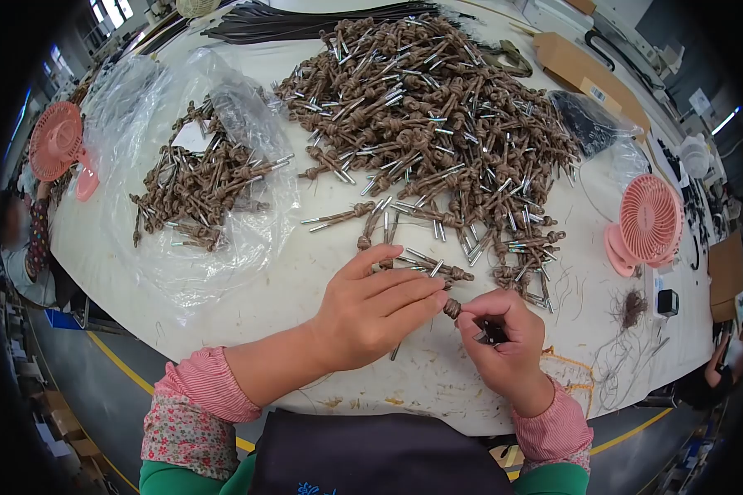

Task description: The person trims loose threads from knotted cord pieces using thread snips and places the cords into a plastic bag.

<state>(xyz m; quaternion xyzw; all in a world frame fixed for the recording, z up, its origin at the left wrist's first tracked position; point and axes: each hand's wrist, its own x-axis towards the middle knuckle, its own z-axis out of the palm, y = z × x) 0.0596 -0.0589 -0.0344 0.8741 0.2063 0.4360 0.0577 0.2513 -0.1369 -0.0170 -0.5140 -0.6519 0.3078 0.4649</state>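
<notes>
A knotted brown cord [452,308] is between my two hands, in front of the big heap. My left hand [371,309] holds it, fingers pressed together over most of its length. Thumb and index finger of my right hand [508,342] are bent close beside the knot. A small dark, shiny tool [492,332] sits inside that right hand, mostly hidden; its kind is hard to make out. Just beyond the hands lie loose knotted cords [437,266] with silver metal tips, spilling from the large heap of cords [429,115].
At left, a clear plastic bag [260,239] holds more knotted cords [215,181]. Pink fans stand at left [58,140] and right [650,219]. Thread scraps [631,309] and a small black box [668,303] lie at right. A person [29,239] sits at the left edge.
</notes>
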